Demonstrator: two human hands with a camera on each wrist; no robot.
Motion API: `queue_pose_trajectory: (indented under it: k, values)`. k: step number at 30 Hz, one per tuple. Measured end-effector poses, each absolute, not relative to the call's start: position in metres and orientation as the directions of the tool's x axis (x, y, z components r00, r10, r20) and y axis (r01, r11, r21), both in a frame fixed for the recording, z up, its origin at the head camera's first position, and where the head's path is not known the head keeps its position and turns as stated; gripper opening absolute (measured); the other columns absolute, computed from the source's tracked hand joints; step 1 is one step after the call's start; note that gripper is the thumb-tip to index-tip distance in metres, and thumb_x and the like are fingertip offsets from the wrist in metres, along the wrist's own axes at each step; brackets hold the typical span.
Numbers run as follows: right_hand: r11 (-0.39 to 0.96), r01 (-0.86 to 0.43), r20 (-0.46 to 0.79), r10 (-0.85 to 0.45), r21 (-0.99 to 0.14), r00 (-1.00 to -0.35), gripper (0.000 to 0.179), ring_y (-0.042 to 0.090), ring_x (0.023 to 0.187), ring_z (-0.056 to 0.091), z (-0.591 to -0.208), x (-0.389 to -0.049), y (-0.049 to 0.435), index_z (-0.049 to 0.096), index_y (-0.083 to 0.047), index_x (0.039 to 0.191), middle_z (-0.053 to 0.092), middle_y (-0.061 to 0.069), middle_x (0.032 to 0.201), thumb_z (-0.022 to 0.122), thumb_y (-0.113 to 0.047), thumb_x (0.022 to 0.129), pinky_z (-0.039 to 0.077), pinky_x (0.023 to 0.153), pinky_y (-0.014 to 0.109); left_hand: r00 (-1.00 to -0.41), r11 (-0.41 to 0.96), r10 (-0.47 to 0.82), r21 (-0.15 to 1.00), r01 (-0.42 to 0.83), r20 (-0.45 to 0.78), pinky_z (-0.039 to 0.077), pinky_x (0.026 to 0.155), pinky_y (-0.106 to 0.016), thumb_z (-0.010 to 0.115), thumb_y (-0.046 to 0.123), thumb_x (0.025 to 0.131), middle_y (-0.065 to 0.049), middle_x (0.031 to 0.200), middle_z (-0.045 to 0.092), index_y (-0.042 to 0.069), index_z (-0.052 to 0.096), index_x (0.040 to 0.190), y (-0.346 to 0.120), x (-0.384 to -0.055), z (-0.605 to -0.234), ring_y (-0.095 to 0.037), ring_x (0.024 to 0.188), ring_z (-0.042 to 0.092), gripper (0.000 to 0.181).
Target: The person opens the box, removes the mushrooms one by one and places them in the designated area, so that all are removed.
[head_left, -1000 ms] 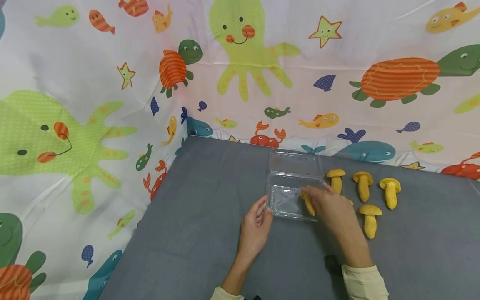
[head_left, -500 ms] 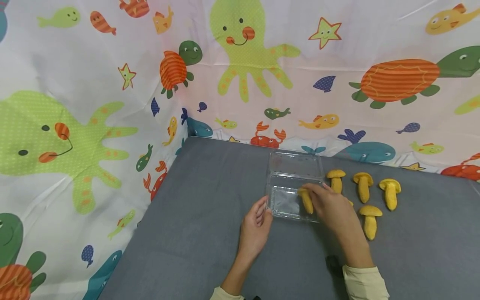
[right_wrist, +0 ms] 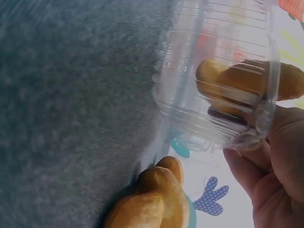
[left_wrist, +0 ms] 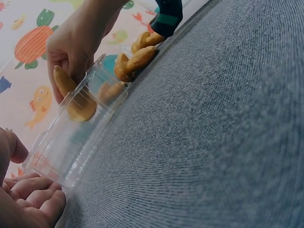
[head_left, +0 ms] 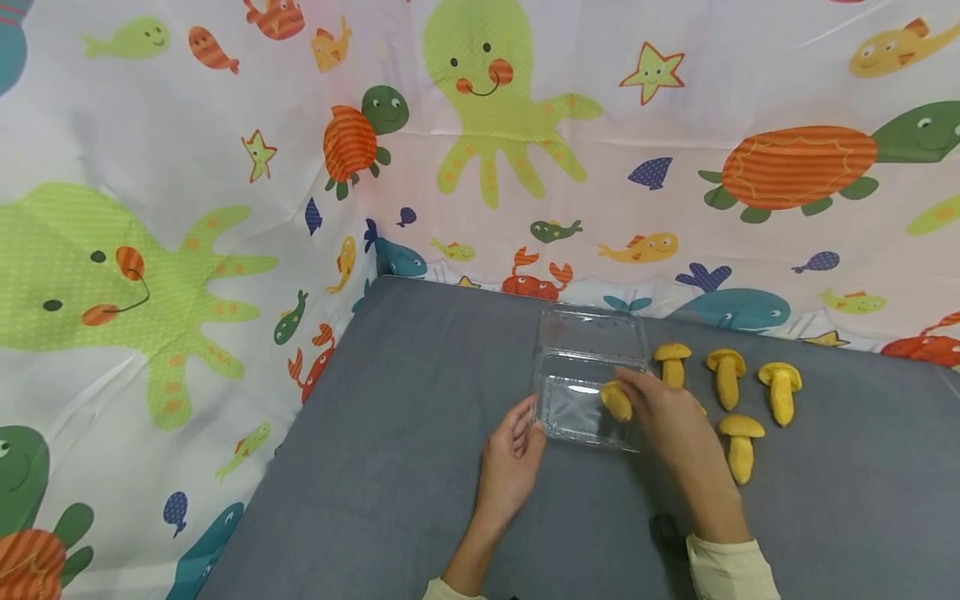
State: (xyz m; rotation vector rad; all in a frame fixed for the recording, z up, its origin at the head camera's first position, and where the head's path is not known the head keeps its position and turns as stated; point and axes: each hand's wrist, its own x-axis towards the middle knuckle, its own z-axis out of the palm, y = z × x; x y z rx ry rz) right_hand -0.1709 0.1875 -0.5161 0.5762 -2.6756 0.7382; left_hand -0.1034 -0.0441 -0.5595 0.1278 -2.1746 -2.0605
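Note:
A clear plastic clamshell box (head_left: 581, 439) stands on the grey cloth, its lid (head_left: 588, 332) laid open at the back. My left hand (head_left: 510, 460) pinches the box's front left corner between thumb and fingers. In the left wrist view, that thumb (left_wrist: 18, 151) is at the rim and the fingers lie along the wall. My right hand (head_left: 671, 421) holds a yellow mushroom (head_left: 617, 402) over the right part of the box. In the left wrist view, the mushroom's cap (left_wrist: 81, 107) shows low behind the clear wall, and its stem points up above the rim.
Right of the box lie several more yellow mushrooms, among them one at the back right (head_left: 782, 392) and one nearer the front (head_left: 741, 448). Another is partly hidden behind my right hand. A sea-animal print curtain (head_left: 480, 242) borders the table's back and left edges.
The mushroom in my right hand has been turned: its stem pointed toward the front before and now looks foreshortened. My left hand keeps its grip on the box corner.

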Motion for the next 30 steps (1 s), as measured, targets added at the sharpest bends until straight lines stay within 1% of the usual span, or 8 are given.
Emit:
queue_pose_trajectory:
  k: [3, 7, 10, 13, 17, 20, 24, 30]
  values:
    - [0.786, -0.455, 0.382, -0.302, -0.420, -0.874, 0.034, 0.015, 0.066, 0.060, -0.513, -0.169, 0.189, 0.072, -0.003, 0.132, 0.079, 0.013, 0.100, 0.075, -0.003, 0.098, 0.061, 0.064, 0.044, -0.986, 0.055, -0.158, 0.998, 0.042, 0.050, 0.053, 0.107, -0.038, 0.064, 0.015, 0.105, -0.013, 0.143, 0.065, 0.010, 0.062, 0.148, -0.043, -0.104, -0.561, -0.023, 0.134, 0.062, 0.043]
    - [0.768, -0.497, 0.437, -0.315, -0.404, -0.842, 0.032, 0.011, 0.059, 0.054, -0.510, -0.169, 0.191, 0.074, -0.002, 0.127, 0.079, 0.013, 0.094, 0.077, 0.002, 0.095, 0.060, 0.058, 0.040, -0.985, 0.051, -0.160, 0.997, 0.059, 0.066, 0.053, 0.107, -0.041, 0.064, 0.015, 0.105, -0.016, 0.143, 0.065, 0.009, 0.062, 0.147, -0.043, -0.104, -0.562, -0.026, 0.133, 0.062, 0.042]
    - [0.753, -0.526, 0.493, -0.309, -0.395, -0.813, 0.031, 0.005, 0.053, 0.048, -0.510, -0.170, 0.194, 0.074, -0.002, 0.124, 0.079, 0.014, 0.095, 0.077, 0.003, 0.094, 0.055, 0.050, 0.030, -0.986, 0.043, -0.158, 0.998, 0.051, 0.057, 0.053, 0.107, -0.038, 0.064, 0.014, 0.105, -0.014, 0.143, 0.065, 0.010, 0.062, 0.147, -0.043, -0.103, -0.562, -0.025, 0.133, 0.062, 0.043]
    - [0.751, -0.523, 0.524, -0.279, -0.403, -0.805, 0.032, 0.002, 0.049, 0.040, -0.510, -0.169, 0.196, 0.074, -0.005, 0.125, 0.079, 0.012, 0.094, 0.077, 0.002, 0.094, 0.045, 0.044, 0.022, -0.987, 0.037, -0.154, 0.999, 0.035, 0.040, 0.052, 0.107, -0.034, 0.064, 0.015, 0.105, -0.011, 0.144, 0.065, 0.013, 0.062, 0.148, -0.044, -0.103, -0.561, -0.021, 0.133, 0.063, 0.043]
    - [0.766, -0.491, 0.540, -0.228, -0.414, -0.810, 0.035, 0.004, 0.049, 0.043, -0.509, -0.166, 0.200, 0.074, -0.007, 0.129, 0.079, 0.011, 0.096, 0.077, -0.001, 0.095, 0.039, 0.045, 0.015, -0.988, 0.040, -0.150, 0.999, 0.035, 0.040, 0.053, 0.106, -0.032, 0.063, 0.015, 0.105, -0.011, 0.144, 0.066, 0.012, 0.062, 0.148, -0.043, -0.102, -0.561, -0.019, 0.132, 0.063, 0.043]
    - [0.777, -0.456, 0.540, -0.181, -0.433, -0.822, 0.037, 0.008, 0.052, 0.050, -0.506, -0.164, 0.203, 0.074, -0.009, 0.133, 0.080, 0.012, 0.106, 0.077, -0.004, 0.096, 0.040, 0.049, 0.011, -0.988, 0.044, -0.148, 0.998, 0.037, 0.043, 0.053, 0.106, -0.033, 0.063, 0.015, 0.105, -0.011, 0.144, 0.066, 0.012, 0.062, 0.148, -0.043, -0.102, -0.561, -0.019, 0.132, 0.063, 0.043]
    - [0.786, -0.408, 0.531, -0.122, -0.464, -0.839, 0.038, 0.009, 0.049, 0.049, -0.503, -0.161, 0.209, 0.074, -0.014, 0.135, 0.079, 0.011, 0.114, 0.076, -0.007, 0.098, 0.038, 0.046, 0.012, -0.988, 0.048, -0.146, 0.998, 0.034, 0.041, 0.052, 0.107, -0.034, 0.064, 0.016, 0.105, -0.010, 0.144, 0.065, 0.013, 0.062, 0.148, -0.043, -0.102, -0.561, -0.019, 0.133, 0.062, 0.043]
    - [0.796, -0.401, 0.589, -0.070, -0.454, -0.805, 0.034, -0.001, 0.039, 0.031, -0.504, -0.164, 0.223, 0.078, -0.015, 0.128, 0.080, 0.012, 0.094, 0.079, -0.007, 0.095, 0.031, 0.038, 0.015, -0.988, 0.065, -0.147, 0.997, 0.044, 0.053, 0.052, 0.108, -0.039, 0.063, 0.017, 0.106, -0.012, 0.145, 0.065, 0.011, 0.061, 0.148, -0.044, -0.104, -0.562, -0.021, 0.134, 0.061, 0.043]
